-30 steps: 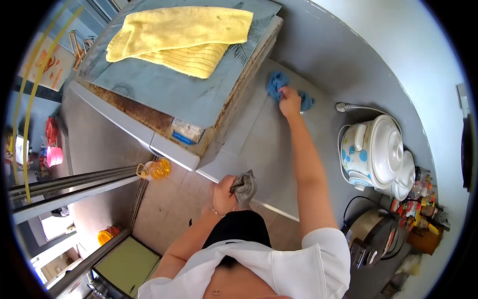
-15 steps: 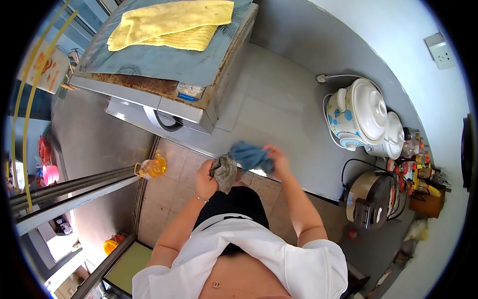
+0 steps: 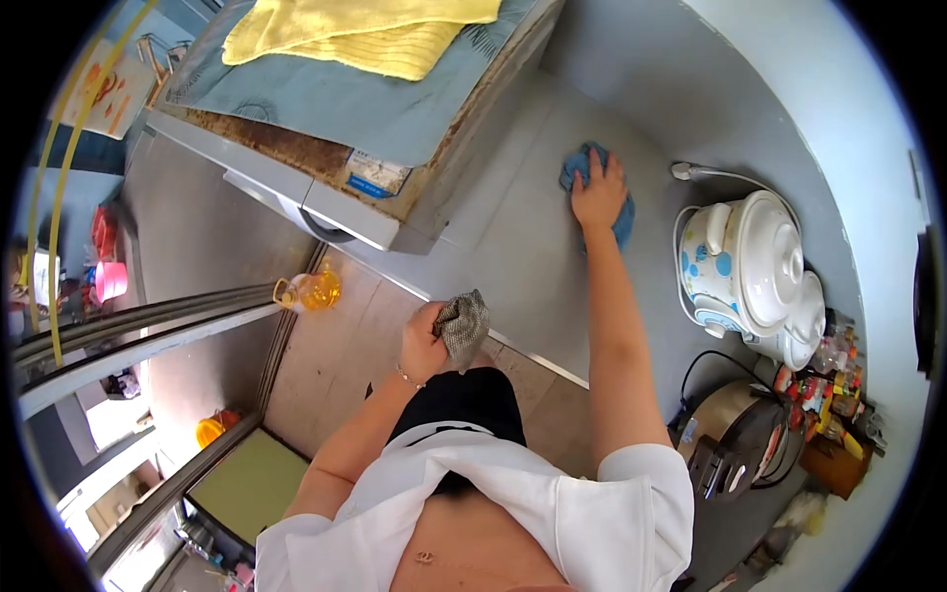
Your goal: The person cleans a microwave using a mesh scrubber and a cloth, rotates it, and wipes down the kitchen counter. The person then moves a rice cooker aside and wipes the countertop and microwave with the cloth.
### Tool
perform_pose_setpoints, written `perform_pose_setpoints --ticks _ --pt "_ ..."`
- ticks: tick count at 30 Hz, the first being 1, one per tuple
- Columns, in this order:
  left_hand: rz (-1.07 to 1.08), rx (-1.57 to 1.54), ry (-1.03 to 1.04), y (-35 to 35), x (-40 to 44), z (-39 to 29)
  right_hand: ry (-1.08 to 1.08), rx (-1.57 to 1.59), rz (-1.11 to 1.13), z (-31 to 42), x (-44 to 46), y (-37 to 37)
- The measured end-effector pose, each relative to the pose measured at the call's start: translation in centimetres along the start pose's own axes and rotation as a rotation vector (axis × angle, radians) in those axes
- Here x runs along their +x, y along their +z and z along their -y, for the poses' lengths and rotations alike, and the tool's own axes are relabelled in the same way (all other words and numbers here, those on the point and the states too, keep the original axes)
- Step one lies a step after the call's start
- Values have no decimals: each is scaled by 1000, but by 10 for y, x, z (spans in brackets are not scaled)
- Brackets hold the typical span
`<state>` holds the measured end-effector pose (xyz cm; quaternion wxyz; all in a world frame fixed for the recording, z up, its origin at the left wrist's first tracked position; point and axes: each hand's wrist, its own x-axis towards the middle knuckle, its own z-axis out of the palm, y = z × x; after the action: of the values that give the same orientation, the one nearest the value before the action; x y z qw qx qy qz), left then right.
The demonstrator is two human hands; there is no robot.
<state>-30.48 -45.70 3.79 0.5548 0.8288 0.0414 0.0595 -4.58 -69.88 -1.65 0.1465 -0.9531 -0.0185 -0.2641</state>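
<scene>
My right hand (image 3: pixel 600 200) presses a blue cloth (image 3: pixel 622 229) onto the grey counter, its arm stretched far forward. The cloth shows on both sides of the hand, bunched beyond the fingertips. Close to my body, my left hand (image 3: pixel 422 340) is closed around a crumpled grey-brown woven cloth (image 3: pixel 464 328), held in front of the counter's near edge. The grey counter (image 3: pixel 533 271) spreads under the right hand.
White pots with lids (image 3: pixel 755 257) stand right, beside a plug and cord. Nearer are a round electric cooker (image 3: pixel 735 419) and several condiment bottles. At left stands a white cabinet with a yellow towel (image 3: pixel 375 35) on top. An oil bottle (image 3: pixel 318 290) is on the floor.
My right hand has moved forward and right with the blue cloth, from near the counter's front edge to deep on its surface. The left hand has shifted slightly right with its cloth.
</scene>
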Motion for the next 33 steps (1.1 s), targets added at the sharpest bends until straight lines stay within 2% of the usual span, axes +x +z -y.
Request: perform_pose_setpoints --ticks 4,7,10,12,13,15,18,21,23,26,30,33 --pt "-63 -11 -78 -17 -8 4 -252 245 159 55 -53 -21" --pt "-89 -21 -23 -34 -9 4 -445 357 276 81 -126 -56" --pt "-67 -28 -37 -59 -11 5 -496 731 573 70 -132 -76" --pt "-70 -15 -20 -75 -14 10 -36 833 387 62 -94 -47" --pt "-66 -10 -15 -82 -16 13 -141 784 204 60 -54 -40" --pt "-18 -1 -20 -99 -15 24 -185 632 26 76 -1 -24" --pt "33 21 -13 -127 -17 35 -148 106 70 112 -23 2" --pt "63 36 -28 -151 -21 52 -194 252 136 117 -83 -12" --pt "82 34 -26 -166 -14 60 -229 289 227 134 -142 -49" --pt "112 20 -31 -188 -15 63 -173 160 307 154 -213 -100" --pt "92 -26 -51 -207 -12 73 133 -34 223 194 -246 -80" --pt "48 -22 -29 -216 -12 81 9 -38 337 266 -224 -54"
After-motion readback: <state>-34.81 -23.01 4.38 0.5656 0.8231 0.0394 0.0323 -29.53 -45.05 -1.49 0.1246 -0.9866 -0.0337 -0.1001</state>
